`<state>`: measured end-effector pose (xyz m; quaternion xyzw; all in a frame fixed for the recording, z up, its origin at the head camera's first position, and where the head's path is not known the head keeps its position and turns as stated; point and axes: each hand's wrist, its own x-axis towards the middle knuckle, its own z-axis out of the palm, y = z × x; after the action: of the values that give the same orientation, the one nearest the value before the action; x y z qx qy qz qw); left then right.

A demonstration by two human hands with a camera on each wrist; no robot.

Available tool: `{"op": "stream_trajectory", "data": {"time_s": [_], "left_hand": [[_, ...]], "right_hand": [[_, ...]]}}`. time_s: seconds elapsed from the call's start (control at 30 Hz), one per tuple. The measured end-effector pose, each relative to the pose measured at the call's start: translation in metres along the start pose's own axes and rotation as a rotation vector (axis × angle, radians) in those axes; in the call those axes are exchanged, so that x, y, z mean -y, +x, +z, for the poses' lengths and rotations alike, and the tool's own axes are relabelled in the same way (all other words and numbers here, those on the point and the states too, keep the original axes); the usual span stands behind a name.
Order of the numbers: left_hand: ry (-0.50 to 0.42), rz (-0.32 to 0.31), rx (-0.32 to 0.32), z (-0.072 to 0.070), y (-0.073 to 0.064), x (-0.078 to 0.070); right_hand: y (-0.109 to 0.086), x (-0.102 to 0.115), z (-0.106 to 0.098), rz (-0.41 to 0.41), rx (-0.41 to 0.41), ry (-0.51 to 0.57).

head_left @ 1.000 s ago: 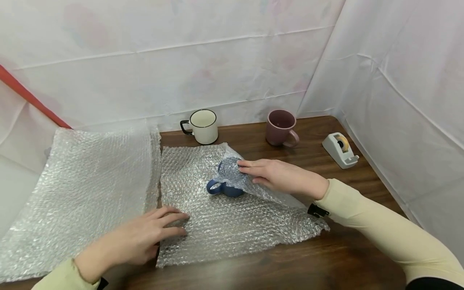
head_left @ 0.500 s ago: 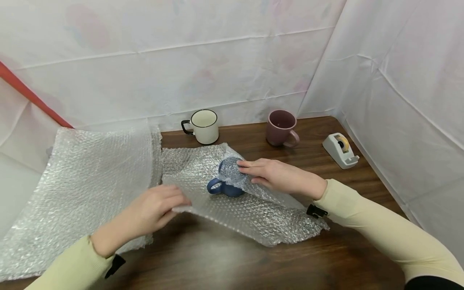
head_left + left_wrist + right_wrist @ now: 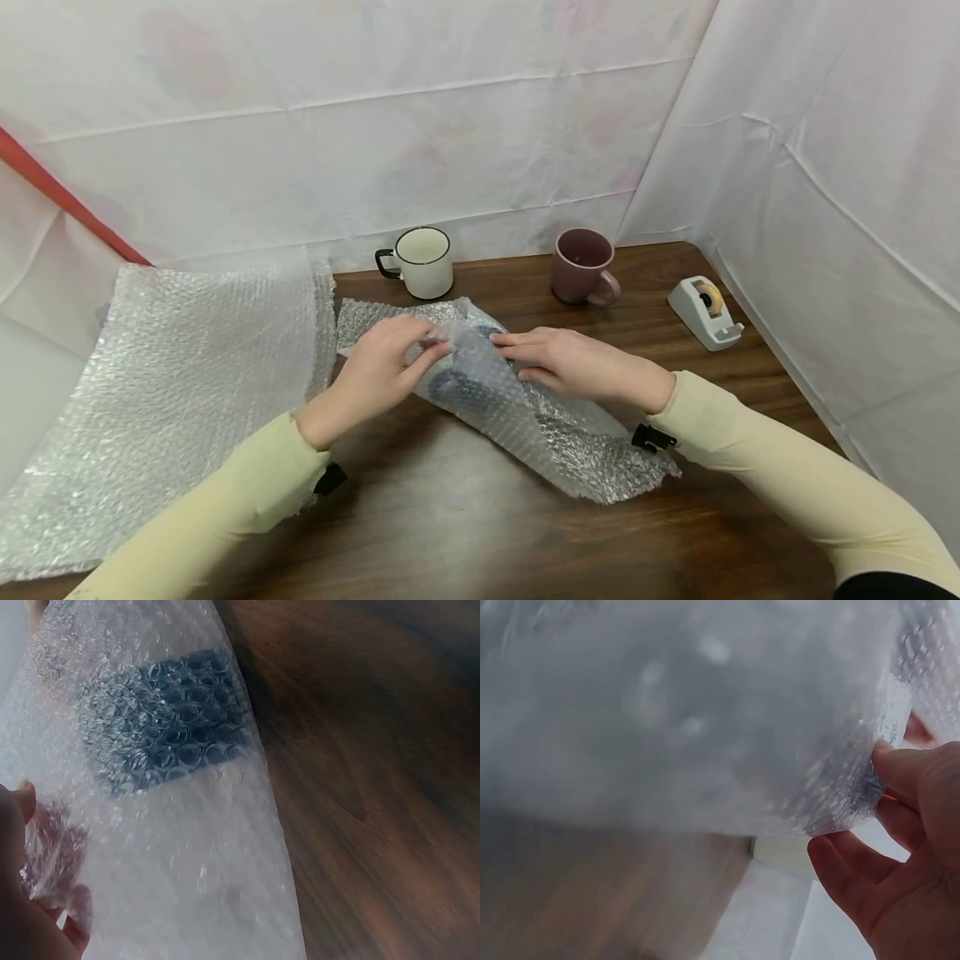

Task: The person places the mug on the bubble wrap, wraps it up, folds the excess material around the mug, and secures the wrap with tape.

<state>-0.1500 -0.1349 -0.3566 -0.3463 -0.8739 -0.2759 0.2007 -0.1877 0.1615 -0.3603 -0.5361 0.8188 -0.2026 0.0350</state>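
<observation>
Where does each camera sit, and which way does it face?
Head: on the head, facing forward and down at bubble wrap over a blue mug; left hand, right hand and sleeves show.
Left wrist: on that wrist, facing the blue mug; left fingers show at picture left.
Right wrist: on that wrist, facing blurred bubble wrap; right fingers show at picture right.
Head and left wrist views both show the blue mug through bubble wrap.

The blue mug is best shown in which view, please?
The left wrist view: the blue mug shows large through the bubble wrap. The head view shows it smaller and hazier; in the right wrist view I cannot distinguish it.
</observation>
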Motion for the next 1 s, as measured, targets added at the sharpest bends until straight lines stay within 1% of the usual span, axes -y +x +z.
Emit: {"op": "stream_trajectory", "data": {"time_s": [0.07, 0.13, 0.27, 0.4, 0.47, 0.53, 0.67, 0.77, 0.83, 0.9, 0.93, 1.0], "left_hand": [[0.006, -0.021, -0.003, 0.005, 0.005, 0.001], [0.010, -0.045, 0.005, 0.010, 0.008, 0.002], [0.024, -0.111, 0.029, 0.018, 0.014, 0.003], [0.052, -0.181, 0.081, 0.025, 0.018, 0.002], [0.069, -0.213, 0.109, 0.026, 0.021, 0.001], [0.081, -0.245, 0.130, 0.027, 0.023, 0.000], [0.085, -0.302, 0.154, 0.026, 0.028, -0.001], [0.083, -0.343, 0.179, 0.026, 0.032, -0.001], [0.084, -0.368, 0.200, 0.026, 0.034, -0.002], [0.084, -0.394, 0.219, 0.026, 0.035, -0.003], [0.084, -0.404, 0.227, 0.026, 0.036, -0.003], [0.084, -0.422, 0.241, 0.026, 0.037, -0.003]], "right_hand": [[0.000, 0.000, 0.000, 0.020, -0.001, 0.030], [0.000, 0.000, -0.001, 0.047, -0.003, 0.093], [0.000, -0.004, -0.004, 0.120, -0.019, 0.265], [-0.001, -0.008, -0.010, 0.198, -0.020, 0.429], [0.000, -0.009, -0.013, 0.223, 0.003, 0.476], [0.000, -0.009, -0.016, 0.236, 0.030, 0.487], [0.003, -0.007, -0.021, 0.228, 0.065, 0.459], [0.005, -0.004, -0.025, 0.182, 0.042, 0.366], [0.006, -0.004, -0.026, 0.114, 0.014, 0.250], [0.007, -0.003, -0.026, 0.029, -0.008, 0.120], [0.007, -0.002, -0.026, -0.014, -0.012, 0.065], [0.007, 0.001, -0.024, -0.091, 0.010, -0.036]]}}
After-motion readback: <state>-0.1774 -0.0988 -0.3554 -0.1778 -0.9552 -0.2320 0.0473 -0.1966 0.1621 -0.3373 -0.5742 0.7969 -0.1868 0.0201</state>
